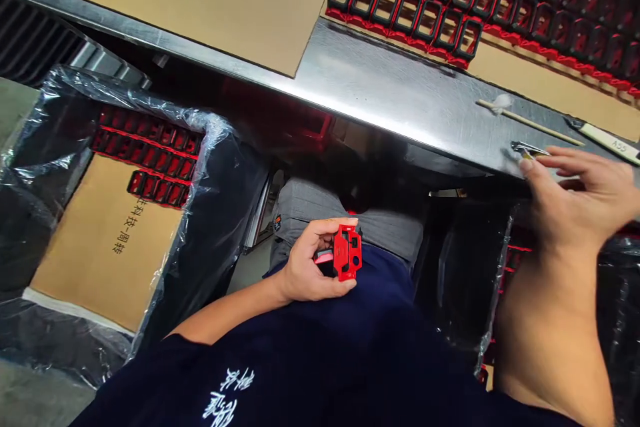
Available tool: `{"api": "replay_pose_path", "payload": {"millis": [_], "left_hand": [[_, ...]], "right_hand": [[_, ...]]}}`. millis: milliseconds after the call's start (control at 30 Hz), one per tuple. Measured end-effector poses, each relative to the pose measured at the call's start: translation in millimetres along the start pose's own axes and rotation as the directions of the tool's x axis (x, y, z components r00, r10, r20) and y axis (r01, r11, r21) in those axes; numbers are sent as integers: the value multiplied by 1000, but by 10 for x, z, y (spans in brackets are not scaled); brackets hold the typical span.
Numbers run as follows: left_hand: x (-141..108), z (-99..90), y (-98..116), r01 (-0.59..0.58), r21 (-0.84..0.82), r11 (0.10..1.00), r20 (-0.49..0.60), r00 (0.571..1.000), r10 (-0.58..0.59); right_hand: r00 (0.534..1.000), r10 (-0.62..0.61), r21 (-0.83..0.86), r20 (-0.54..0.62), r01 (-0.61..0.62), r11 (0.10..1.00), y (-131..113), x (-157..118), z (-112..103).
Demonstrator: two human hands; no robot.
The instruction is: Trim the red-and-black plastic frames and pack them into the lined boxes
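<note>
My left hand (310, 270) holds a red and black plastic frame part (347, 253) in front of my lap, its fingers and thumb gripping opposite edges. The red face with its openings points up at me. Over the front edge of the steel bench, my right hand (583, 193) pinches a small thin tool (530, 149) with a silvery body, a dark tip and a bit of yellow; its exact kind is unclear. Just beyond those fingers, on the bench, lie a thin wooden stick (535, 123) with white fluff around it and a white-handled tool (607, 140) with dark markings.
Rows of similar red and black frames (385, 3) stand on cardboard across the steel bench (370, 87). At left, a plastic-lined bin (215, 127) holds more of them on a cardboard sheet (95, 227). Another lined bin (483, 320) is at right, partly behind my forearm.
</note>
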State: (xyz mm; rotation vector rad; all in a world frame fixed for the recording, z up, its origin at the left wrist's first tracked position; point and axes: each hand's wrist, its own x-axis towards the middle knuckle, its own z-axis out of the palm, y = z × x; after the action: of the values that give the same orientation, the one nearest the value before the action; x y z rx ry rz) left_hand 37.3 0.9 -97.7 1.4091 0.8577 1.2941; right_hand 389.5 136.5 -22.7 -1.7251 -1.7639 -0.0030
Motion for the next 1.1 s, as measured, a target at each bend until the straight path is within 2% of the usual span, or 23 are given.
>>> {"api": "replay_pose_path", "payload": {"millis": [33, 67, 133, 200, 233, 300, 333, 367, 400, 433, 467, 500, 533, 567, 600, 667, 767, 900, 1100], "left_hand": [[-2, 9, 9, 7, 12, 1000, -18, 1000, -7], [-4, 15, 18, 13, 21, 1000, -32, 999, -12], [-5, 20, 37, 19, 38, 999, -42, 999, -17], [3, 17, 52, 14, 62, 998, -29, 999, -12], [10, 15, 56, 9, 73, 997, -19, 1000, -7], [29, 14, 60, 2, 86, 996, 0, 1000, -2], [40, 17, 60, -2, 89, 996, 9, 1000, 1], [51, 22, 59, -3, 95, 996, 19, 1000, 1], [63, 27, 60, -2, 107, 994, 32, 999, -1], [74, 33, 63, -1, 126, 992, 51, 999, -5], [85, 39, 68, 0, 149, 989, 74, 997, -11], [95, 43, 75, 4, 173, 985, 96, 995, -21], [104, 46, 83, 8, 194, 981, 117, 993, -31], [111, 48, 92, 12, 211, 977, 135, 990, -42], [118, 49, 100, 14, 223, 975, 147, 988, -48], [125, 51, 109, 12, 239, 971, 161, 986, -51], [126, 55, 106, -24, 249, 968, 175, 984, -21], [122, 48, 103, -102, 309, 946, 187, 981, 45], [107, 37, 123, -59, 326, 943, 176, 984, 1]], "right_hand": [[999, 20, -32, 28, -19, 999, 93, 95, 24], [999, 41, -65, 9, -41, 997, 158, 163, 50], [989, 72, -94, -129, -85, 992, 187, 198, 99], [963, 82, -39, -256, -95, 995, 60, 77, 134], [968, 91, 36, -232, -85, 996, -61, -45, 147], [941, 100, 169, -323, -46, 984, -387, -390, 182], [940, 160, 293, -300, -69, 954, -572, -594, 209], [976, 217, 468, -14, -185, 864, -756, -803, 245], [912, 199, 599, 359, -388, 700, -929, -1003, 288], [765, 127, 628, 632, -601, 495, -1082, -1184, 336], [613, 34, 576, 789, -759, 303, -1208, -1337, 385], [496, -45, 496, 867, -854, 157, -1305, -1457, 430], [418, -96, 423, 904, -905, 44, -1372, -1545, 469], [372, -123, 370, 920, -928, -42, -1411, -1603, 499], [350, -136, 337, 927, -935, -106, -1428, -1638, 518], [336, -154, 305, 929, -933, -191, -1416, -1660, 531], [323, -179, 278, 929, -931, -236, -1377, -1656, 521], [305, -165, 272, 938, -942, -195, -1379, -1667, 521], [343, -116, 329, 932, -936, -125, -1410, -1688, 558]]}}
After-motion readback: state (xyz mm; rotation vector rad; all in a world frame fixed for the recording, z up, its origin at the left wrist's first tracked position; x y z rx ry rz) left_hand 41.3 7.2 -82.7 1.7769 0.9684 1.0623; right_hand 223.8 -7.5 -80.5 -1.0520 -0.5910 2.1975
